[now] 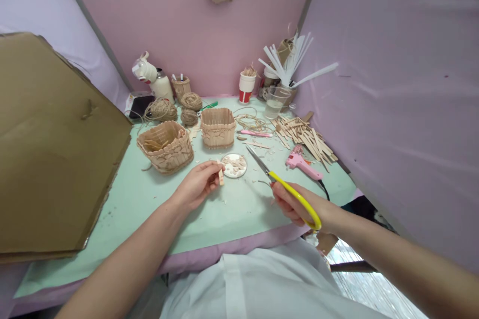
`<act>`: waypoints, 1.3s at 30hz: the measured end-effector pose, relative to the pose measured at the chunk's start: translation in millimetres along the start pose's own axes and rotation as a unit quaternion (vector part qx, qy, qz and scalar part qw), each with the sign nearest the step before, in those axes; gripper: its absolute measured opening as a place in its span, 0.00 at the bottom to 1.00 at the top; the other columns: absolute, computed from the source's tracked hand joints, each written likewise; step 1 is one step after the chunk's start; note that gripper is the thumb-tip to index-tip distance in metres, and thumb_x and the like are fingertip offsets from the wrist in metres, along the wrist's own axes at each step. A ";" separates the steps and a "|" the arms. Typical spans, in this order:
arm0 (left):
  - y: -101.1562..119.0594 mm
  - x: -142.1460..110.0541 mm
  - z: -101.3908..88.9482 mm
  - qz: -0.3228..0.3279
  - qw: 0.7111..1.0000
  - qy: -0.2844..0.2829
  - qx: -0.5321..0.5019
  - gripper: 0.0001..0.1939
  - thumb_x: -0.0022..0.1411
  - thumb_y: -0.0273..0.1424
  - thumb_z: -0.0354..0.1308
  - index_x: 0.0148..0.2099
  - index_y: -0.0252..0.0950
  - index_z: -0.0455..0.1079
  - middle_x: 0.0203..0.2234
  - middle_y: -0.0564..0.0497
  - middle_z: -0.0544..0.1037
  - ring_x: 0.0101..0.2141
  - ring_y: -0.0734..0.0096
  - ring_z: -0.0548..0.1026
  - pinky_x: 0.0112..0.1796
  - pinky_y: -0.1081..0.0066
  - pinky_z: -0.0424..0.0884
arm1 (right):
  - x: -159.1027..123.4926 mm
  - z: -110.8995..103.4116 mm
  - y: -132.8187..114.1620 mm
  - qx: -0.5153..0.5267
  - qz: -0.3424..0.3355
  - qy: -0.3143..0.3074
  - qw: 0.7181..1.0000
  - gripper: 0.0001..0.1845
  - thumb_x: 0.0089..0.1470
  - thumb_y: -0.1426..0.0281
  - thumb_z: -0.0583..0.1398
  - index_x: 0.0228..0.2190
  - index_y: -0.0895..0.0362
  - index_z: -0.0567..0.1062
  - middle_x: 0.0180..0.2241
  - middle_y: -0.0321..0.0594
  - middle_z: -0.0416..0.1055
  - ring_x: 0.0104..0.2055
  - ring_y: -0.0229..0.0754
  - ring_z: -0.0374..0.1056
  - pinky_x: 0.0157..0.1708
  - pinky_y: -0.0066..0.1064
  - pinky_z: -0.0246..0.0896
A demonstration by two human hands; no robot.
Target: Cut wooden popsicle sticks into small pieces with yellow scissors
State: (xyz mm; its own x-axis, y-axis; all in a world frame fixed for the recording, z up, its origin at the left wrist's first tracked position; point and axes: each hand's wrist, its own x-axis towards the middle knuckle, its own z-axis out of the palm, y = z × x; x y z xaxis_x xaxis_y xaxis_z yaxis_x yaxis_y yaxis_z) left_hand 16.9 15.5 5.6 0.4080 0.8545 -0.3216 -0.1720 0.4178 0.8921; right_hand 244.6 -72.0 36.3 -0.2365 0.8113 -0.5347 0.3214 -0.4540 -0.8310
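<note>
Between the thumb and fingers of my left hand [198, 183] is a short piece of wooden stick [220, 175], held upright over the table. My right hand [295, 202] is closed round a pair of scissors [290, 189] with yellow handles, its blades pointing up and left. The blades are apart from the stick. Beside my left fingertips lies a small round white dish [239, 170] with wooden chips in it. Two baskets faced with wooden bits stand beyond: the left basket [170, 157] has wooden pieces inside, the other basket [217, 132] sits right of it.
A pink glue gun [304, 165] lies right, near a heap of wooden sticks [310, 137]. A pink cutter [255, 133], twine balls [160, 109], a red-and-white cup [247, 89] and a clear cup [275, 104] stand farther back. A large cardboard sheet [56, 149] fills the left.
</note>
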 end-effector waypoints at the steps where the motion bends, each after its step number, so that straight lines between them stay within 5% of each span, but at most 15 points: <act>1: 1.2 0.0 0.2 0.004 1.000 0.003 -0.006 0.10 0.50 0.35 0.59 0.28 0.31 0.66 0.17 0.54 0.66 0.18 0.82 0.61 0.17 0.81 0.52 | 0.1 0.3 2.4 0.014 -0.012 0.004 1.000 0.26 0.50 0.44 0.47 0.22 0.54 0.53 0.17 0.25 0.42 0.16 0.28 0.35 0.12 0.21 0.33; 7: -1.9 -0.6 -0.1 0.031 1.000 -0.002 -0.002 0.10 0.50 0.34 0.60 0.30 0.32 0.66 0.21 0.53 0.67 0.21 0.82 0.62 0.18 0.82 0.54 | 3.3 9.3 18.3 0.040 -0.085 0.028 0.995 0.24 0.53 0.46 0.46 0.22 0.54 0.53 0.17 0.25 0.44 0.17 0.29 0.38 0.14 0.22 0.38; 26: -14.7 -7.6 6.4 0.066 0.994 -0.009 0.082 0.09 0.49 0.32 0.60 0.34 0.33 0.70 0.25 0.53 0.70 0.23 0.81 0.64 0.25 0.78 0.59 | 6.8 30.9 18.8 -0.028 -0.131 -0.002 0.991 0.23 0.55 0.48 0.43 0.26 0.54 0.54 0.19 0.26 0.45 0.19 0.30 0.40 0.15 0.22 0.39; 39: -15.1 -11.7 7.3 0.002 0.998 -0.070 0.007 0.16 0.45 0.33 0.65 0.38 0.33 0.69 0.29 0.52 0.69 0.25 0.79 0.66 0.29 0.76 0.66 | 3.8 33.6 21.6 -0.057 -0.120 -0.019 0.991 0.21 0.56 0.49 0.44 0.26 0.55 0.55 0.20 0.27 0.47 0.19 0.30 0.43 0.16 0.22 0.43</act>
State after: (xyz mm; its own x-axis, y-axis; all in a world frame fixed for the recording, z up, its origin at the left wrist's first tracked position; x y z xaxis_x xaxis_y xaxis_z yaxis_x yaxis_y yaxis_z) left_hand 21.3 -3.0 -1.9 0.5279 0.8047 -0.2715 -0.1612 0.4088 0.8983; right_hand 219.8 -91.1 11.2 -0.3527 0.8754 -0.3304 0.3529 -0.2026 -0.9135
